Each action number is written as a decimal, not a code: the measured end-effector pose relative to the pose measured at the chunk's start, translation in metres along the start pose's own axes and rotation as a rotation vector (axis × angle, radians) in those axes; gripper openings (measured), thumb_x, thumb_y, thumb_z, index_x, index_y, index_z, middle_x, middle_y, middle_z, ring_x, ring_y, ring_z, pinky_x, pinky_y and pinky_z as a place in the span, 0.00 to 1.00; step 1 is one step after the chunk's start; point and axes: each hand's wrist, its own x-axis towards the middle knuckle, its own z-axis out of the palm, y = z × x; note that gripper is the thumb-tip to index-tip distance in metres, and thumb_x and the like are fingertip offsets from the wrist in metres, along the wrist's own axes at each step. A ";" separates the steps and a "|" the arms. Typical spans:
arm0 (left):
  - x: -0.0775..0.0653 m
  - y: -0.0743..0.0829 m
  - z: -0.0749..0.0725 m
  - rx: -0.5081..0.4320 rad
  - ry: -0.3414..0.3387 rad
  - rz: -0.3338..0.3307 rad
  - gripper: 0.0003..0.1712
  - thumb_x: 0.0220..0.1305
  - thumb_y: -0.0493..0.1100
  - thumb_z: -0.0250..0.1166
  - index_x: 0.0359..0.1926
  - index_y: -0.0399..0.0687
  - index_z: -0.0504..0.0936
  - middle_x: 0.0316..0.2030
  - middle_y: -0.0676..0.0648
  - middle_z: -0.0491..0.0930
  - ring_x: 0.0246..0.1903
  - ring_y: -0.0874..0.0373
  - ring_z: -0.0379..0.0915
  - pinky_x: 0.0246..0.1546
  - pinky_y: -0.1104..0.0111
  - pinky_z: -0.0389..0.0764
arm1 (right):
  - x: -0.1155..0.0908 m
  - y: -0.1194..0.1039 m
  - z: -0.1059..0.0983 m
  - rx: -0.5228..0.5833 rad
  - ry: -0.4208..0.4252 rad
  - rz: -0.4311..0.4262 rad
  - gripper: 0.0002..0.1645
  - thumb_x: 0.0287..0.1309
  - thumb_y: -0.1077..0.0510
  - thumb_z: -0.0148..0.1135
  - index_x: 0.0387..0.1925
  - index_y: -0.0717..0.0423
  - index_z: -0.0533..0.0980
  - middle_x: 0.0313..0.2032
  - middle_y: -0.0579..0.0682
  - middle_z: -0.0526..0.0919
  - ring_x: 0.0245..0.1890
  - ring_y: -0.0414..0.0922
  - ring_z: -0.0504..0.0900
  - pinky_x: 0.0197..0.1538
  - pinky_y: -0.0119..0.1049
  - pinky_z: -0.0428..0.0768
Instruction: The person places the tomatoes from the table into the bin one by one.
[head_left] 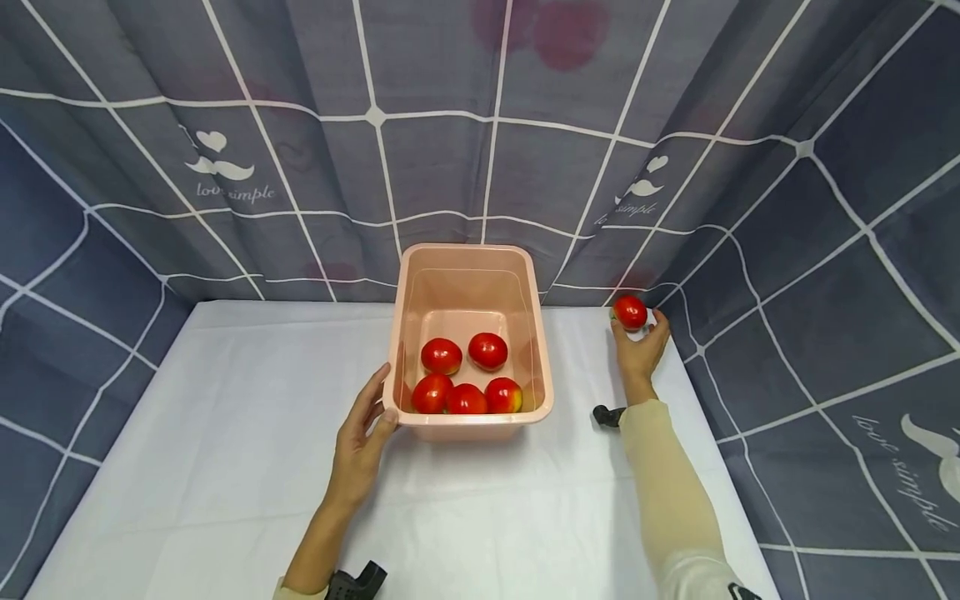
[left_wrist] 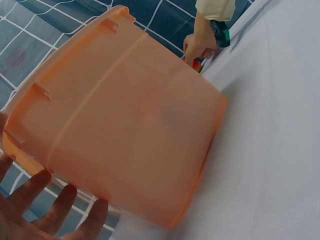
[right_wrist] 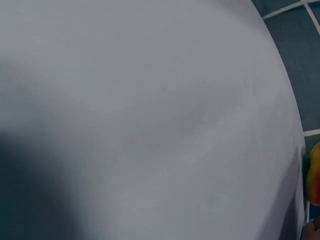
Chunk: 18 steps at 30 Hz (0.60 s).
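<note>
A pinkish plastic bin point(head_left: 471, 421) stands at the middle of the table with several red tomatoes point(head_left: 487, 351) gathered on its floor, most toward the near side. My left hand point(head_left: 358, 454) holds the bin's left near corner, thumb at the rim and fingers along the outer wall; in the left wrist view the spread fingers point(left_wrist: 60, 207) reach along the bin's side point(left_wrist: 130, 115). At the table's back right corner, my right hand point(head_left: 639, 350) pinches another tomato point(head_left: 630, 312) between thumb and fingers. Only a red and yellow edge of this tomato point(right_wrist: 314, 175) shows in the right wrist view.
A white cloth point(head_left: 247, 467) covers the table. Dark checked curtains point(head_left: 450, 167) hang along the back and both sides, close to the table's edges. Black wrist-worn devices point(head_left: 356, 581) show near both hands.
</note>
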 end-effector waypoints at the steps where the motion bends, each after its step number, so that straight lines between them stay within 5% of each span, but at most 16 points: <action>1: 0.000 0.000 0.001 -0.002 0.001 0.000 0.36 0.81 0.34 0.57 0.84 0.56 0.63 0.83 0.48 0.63 0.68 0.62 0.76 0.59 0.78 0.85 | 0.002 0.001 0.000 -0.005 -0.002 0.004 0.48 0.61 0.59 0.76 0.77 0.61 0.63 0.75 0.64 0.67 0.75 0.62 0.68 0.82 0.53 0.66; 18: 0.000 0.001 0.000 -0.002 -0.015 -0.011 0.37 0.81 0.36 0.57 0.84 0.60 0.62 0.84 0.52 0.62 0.71 0.53 0.75 0.61 0.77 0.84 | 0.018 0.008 0.005 -0.065 -0.030 -0.009 0.39 0.63 0.61 0.73 0.74 0.56 0.70 0.72 0.62 0.74 0.67 0.62 0.74 0.77 0.53 0.68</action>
